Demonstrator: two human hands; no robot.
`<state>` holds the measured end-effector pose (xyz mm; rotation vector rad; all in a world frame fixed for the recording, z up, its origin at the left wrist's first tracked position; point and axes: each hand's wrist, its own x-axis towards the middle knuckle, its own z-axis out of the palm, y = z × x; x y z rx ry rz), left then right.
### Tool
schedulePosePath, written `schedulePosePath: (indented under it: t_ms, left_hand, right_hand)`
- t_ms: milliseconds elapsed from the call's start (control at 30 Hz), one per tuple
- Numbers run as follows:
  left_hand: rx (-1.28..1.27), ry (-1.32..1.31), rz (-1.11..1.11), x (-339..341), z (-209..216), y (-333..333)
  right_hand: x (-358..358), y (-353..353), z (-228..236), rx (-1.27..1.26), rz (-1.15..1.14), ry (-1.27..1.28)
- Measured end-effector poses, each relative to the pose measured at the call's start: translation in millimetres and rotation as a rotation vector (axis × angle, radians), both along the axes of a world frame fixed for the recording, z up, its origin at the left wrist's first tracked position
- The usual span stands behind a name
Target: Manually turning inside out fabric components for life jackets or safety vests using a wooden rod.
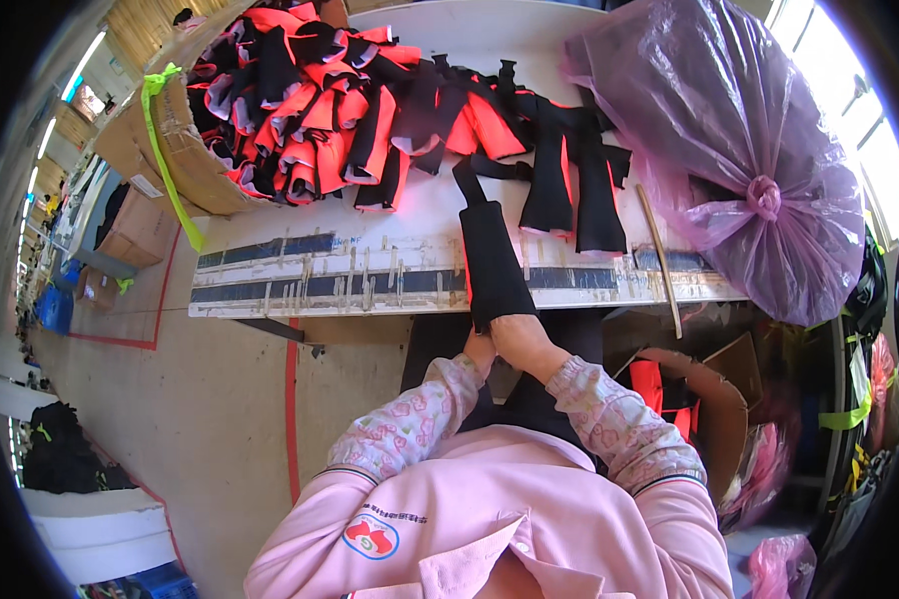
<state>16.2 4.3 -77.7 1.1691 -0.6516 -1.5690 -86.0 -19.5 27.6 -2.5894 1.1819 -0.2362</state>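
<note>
A black fabric sleeve with a coral-red strip along its left side and a strap at its far end reaches from the table over the front edge. Both my hands hold its near end, close together. My right hand is at the right of the opening, its fingers hidden in or behind the cloth. My left hand sits lower and to the left, mostly covered by the sleeve and the right hand. Beyond it, several similar black and red pieces lie flat with straps spread out.
A large heap of black and coral-red sleeves spills from a cardboard box at the back left. A knotted purple plastic bag fills the right end. A thin wooden stick overhangs the table edge. Below right stands an open carton.
</note>
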Motion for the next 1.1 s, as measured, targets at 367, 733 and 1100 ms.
schedulePosePath:
  t_ms: [367, 733, 1100]
  left_hand:
    - [0.054, -0.053, -0.046, -10.4, 33.6, -5.5]
    - [-0.061, 0.24, 0.259, -8.6, 23.2, 7.5]
    - [-0.013, 0.144, 0.233, -0.9, 47.4, 4.7]
  right_hand:
    - [12.0, -46.6, -81.4, 0.731, -0.229, -0.364]
    - [0.0, -13.2, -45.7, -0.019, 0.163, -0.029]
    - [-15.4, -8.0, 31.8, -0.305, 0.107, -0.329]
